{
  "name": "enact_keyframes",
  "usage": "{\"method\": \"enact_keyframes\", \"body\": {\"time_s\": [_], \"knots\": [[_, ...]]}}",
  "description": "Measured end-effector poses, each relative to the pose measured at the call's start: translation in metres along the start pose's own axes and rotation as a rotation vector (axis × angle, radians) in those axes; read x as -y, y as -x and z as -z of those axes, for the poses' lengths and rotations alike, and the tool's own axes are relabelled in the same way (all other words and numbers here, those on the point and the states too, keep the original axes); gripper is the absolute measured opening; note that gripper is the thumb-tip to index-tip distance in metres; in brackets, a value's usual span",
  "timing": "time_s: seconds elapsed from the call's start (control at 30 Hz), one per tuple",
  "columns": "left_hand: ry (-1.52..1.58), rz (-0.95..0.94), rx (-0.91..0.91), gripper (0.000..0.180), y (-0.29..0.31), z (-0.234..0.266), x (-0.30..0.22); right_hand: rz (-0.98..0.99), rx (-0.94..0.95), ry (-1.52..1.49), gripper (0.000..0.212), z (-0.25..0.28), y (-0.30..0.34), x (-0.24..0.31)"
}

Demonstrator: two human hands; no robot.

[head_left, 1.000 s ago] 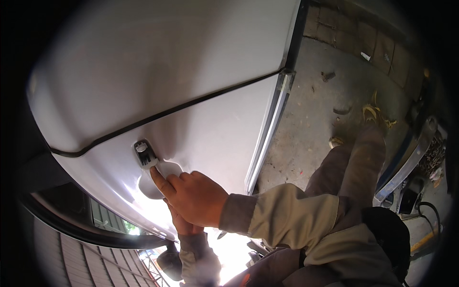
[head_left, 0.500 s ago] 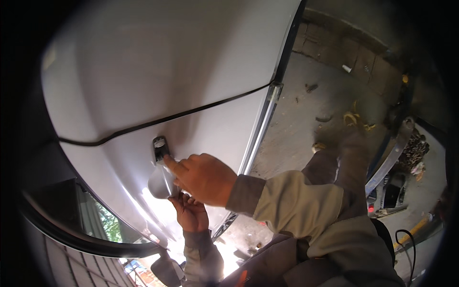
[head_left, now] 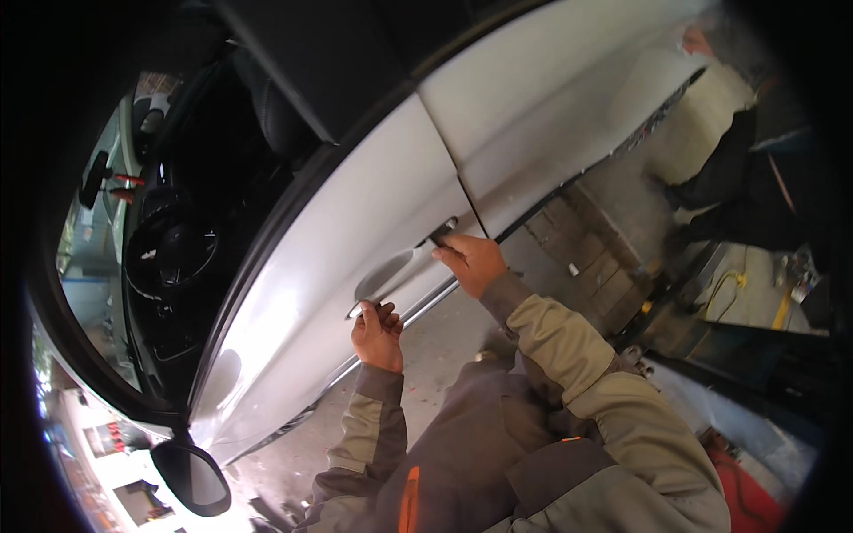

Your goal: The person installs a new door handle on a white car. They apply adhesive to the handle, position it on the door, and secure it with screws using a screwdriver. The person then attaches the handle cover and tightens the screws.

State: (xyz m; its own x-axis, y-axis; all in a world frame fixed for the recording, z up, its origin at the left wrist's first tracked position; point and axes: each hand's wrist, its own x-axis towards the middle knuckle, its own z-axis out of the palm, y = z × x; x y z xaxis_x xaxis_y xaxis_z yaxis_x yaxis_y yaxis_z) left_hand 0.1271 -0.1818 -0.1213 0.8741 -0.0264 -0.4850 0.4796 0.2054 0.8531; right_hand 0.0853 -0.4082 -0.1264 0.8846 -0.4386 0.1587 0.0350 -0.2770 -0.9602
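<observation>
The dark, narrow oblong door-handle fitting with a metallic-looking end (head_left: 443, 228) is sitting in the pale silver-white painted car door (head_left: 364, 200), right at the fingertips of the right hand (head_left: 475, 264). It is probably behaving as a stiff, light part of hard plastic and metal, its smooth faces offering little friction. Fingertips would best be taking its outer edges, near the right thumb, pressing evenly and sparing the glossy paint, which is likely scratching easily.

The right hand is keeping its fingers curled and narrow against the fitting; whether it is gripping is unclear. The left hand (head_left: 379, 340) is bringing thumb and fingers close together at the door's surface; what it may be pinching cannot be told. Between the hands, a smooth, rounded grey-shaded recess (head_left: 378, 278) is lying along the door. The fitting is showing dark sides, while the surrounding paint is gleaming brightly beyond the left hand.
</observation>
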Motion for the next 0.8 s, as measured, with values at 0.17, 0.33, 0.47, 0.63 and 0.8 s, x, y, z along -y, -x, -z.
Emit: {"method": "enact_keyframes", "body": {"time_s": [0.17,0.33,0.47,0.63,0.8], "knots": [[0.117,-0.006,0.021,0.045,-0.001,-0.017,0.007,0.168,0.218,0.419,0.032,0.015,-0.014,0.000],[0.210,-0.050,-0.070,0.043,-0.004,-0.024,0.023,0.282,0.515,0.614,0.034,0.029,-0.038,0.006],[0.258,-0.100,-0.099,0.046,-0.008,-0.036,0.028,0.295,0.587,0.565,0.036,0.028,-0.047,0.007],[0.119,-0.038,0.106,0.059,-0.002,-0.075,0.043,0.260,0.625,0.525,0.036,0.026,-0.047,0.005],[0.203,-0.111,0.122,0.058,-0.008,-0.087,0.053,0.209,0.762,0.565,0.038,0.026,-0.055,0.001]]}}
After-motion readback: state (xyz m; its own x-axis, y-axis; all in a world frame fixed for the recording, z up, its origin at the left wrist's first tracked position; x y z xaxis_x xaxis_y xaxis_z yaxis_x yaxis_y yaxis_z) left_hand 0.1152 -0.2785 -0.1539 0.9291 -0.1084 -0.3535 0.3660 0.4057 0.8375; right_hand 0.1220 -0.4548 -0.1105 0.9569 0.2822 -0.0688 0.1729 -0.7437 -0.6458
